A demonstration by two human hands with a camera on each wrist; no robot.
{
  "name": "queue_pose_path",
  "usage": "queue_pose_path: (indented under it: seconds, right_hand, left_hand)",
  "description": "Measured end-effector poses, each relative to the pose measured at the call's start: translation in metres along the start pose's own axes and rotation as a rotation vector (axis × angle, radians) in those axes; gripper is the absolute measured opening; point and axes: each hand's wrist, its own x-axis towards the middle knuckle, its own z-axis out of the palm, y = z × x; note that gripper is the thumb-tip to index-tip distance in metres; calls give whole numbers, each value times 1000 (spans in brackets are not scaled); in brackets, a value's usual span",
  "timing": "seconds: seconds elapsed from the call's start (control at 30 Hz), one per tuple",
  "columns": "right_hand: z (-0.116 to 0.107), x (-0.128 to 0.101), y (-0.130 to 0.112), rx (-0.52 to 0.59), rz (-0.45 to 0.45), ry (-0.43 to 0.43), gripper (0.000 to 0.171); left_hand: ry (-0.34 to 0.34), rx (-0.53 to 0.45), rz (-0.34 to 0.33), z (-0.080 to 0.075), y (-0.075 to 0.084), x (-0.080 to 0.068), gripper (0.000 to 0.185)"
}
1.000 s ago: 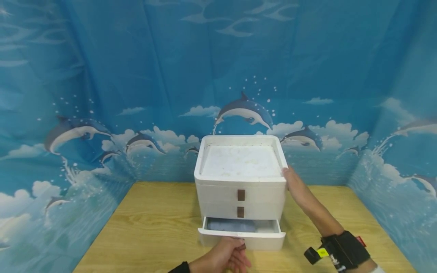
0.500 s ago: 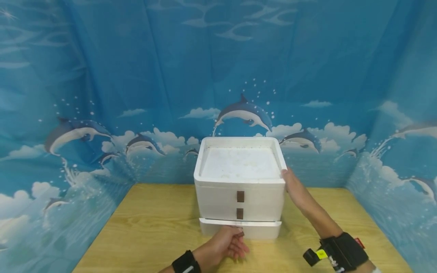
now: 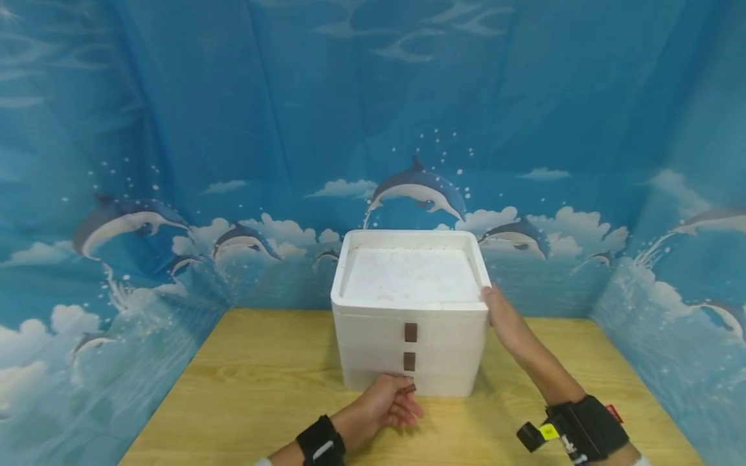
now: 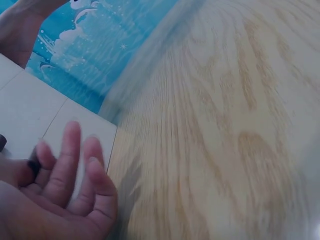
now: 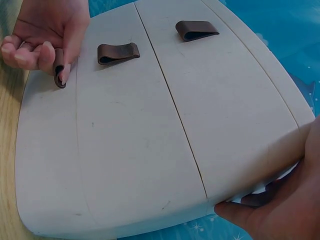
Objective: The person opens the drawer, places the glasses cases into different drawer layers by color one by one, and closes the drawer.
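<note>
drawer unit [image 3: 410,323]: on the table [image 3: 262,395], toward its back edge, just before the backdrop [image 3: 233,162]
bottom drawer [image 3: 408,383]: lowest in the drawer unit, under two others
left hand [image 3: 381,404]: before the drawer unit, at the bottom drawer's pull tab [image 5: 59,70]
right hand [image 3: 506,317]: against the drawer unit's right side, near its top

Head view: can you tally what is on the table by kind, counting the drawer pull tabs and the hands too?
Drawer unit: 1
Drawers, all shut: 3
Brown pull tabs: 3, top, middle, bottom pinched by the left hand
Hands: 2, the left hand and the right hand on the unit's right side
Table: 1
Total: 10
</note>
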Motion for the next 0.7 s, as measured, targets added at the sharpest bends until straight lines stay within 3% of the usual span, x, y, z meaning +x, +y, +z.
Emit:
queue_pose_path:
  seconds: [0.23,0.4,0.53,0.7]
  right_hand:
    - [-5,-3,0,-20,2,-12,70]
    - [-13,-8,-2,30,31,-30,73]
    - [-17,-18,-2,71,87,-18,78]
    - [-20,-33,-4,64,120,49,81]
  left_hand:
    - [4,106,42,-6,-3,-1,38]
    - [21,183,78,-16,-1,-3,32]
    - [28,274,158,-34,6,-15,33]
    - [103,418,295,-67,24,-37,33]
